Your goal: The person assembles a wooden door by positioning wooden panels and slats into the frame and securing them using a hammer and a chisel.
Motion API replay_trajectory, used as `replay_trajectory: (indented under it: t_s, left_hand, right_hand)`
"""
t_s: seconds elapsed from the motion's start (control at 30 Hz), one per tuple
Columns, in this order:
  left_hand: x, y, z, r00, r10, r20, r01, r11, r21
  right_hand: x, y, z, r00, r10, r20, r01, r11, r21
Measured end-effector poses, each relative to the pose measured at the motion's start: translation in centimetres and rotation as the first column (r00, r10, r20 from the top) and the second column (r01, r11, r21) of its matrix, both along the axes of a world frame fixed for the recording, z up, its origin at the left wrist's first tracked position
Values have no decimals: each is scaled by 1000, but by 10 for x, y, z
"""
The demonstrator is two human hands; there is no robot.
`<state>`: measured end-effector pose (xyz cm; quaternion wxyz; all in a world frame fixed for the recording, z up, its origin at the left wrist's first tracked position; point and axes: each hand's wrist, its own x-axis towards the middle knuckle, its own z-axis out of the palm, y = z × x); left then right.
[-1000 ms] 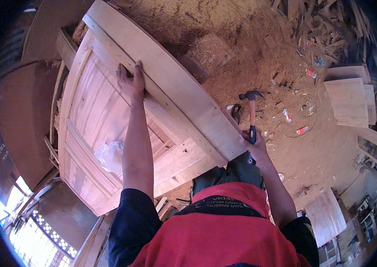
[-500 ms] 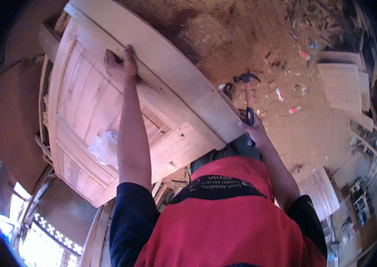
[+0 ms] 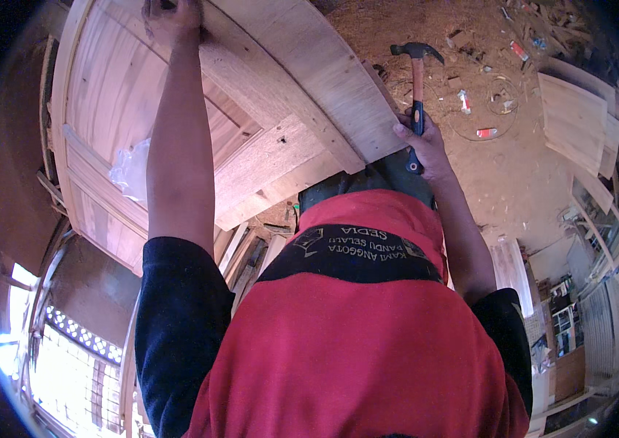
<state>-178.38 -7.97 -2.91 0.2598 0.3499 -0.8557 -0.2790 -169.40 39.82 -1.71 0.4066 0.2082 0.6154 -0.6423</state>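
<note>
My right hand point(image 3: 432, 152) grips a claw hammer point(image 3: 417, 82) by its dark handle, head pointing away from me. Its thumb lies beside the near end of a wide, pale board point(image 3: 327, 69). That board lies along the right side of a large wooden panel door point(image 3: 262, 95), close against my lap. At the top edge of the picture, my left hand point(image 3: 170, 25) rests on the door's frame beside the board. Its fingers are curled, partly cut off by the picture edge, and anything in them is hidden. A crumpled clear plastic bag point(image 3: 130, 169) lies on the door, left of my forearm.
Cut panels point(image 3: 572, 109) lean in a stack at the right. Red-and-white wrappers point(image 3: 486, 133) and wood scraps litter the brown floor point(image 3: 499, 190). More timber strips point(image 3: 236, 248) lie below the door. A bright window grille point(image 3: 79, 372) is at lower left.
The view has shifted, so door, board and hands sit higher and further left. The hammer stands more upright in my right hand. My left hand still touches the door frame.
</note>
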Motion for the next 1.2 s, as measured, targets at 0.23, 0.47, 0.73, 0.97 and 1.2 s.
replay_trajectory:
  t_s: [0.23, 0.47, 0.73, 0.97, 1.2]
  left_hand:
    - [10, -18, -22, 1000, -16, 21, 17, 999, -39]
    - [29, -27, -29, 986, -164, -31, 163, 986, -36]
    - [12, 134, 20, 776, -578, 251, 620, 627, -472]
    - [-12, 172, 26, 309, -648, 696, 948, 267, -172]
    - [-14, 167, 13, 251, -590, 768, 962, 242, -129]
  right_hand:
    - [8, 5, -10, 998, 50, -26, -50, 999, 5]
    - [5, 5, -7, 1000, 10, 14, -8, 989, -145]
    - [6, 7, -12, 999, -20, 28, 24, 986, -167]
    - [10, 7, -20, 995, -35, -90, 18, 984, -175]
    - [10, 60, 48, 981, 165, -104, -141, 969, 202]
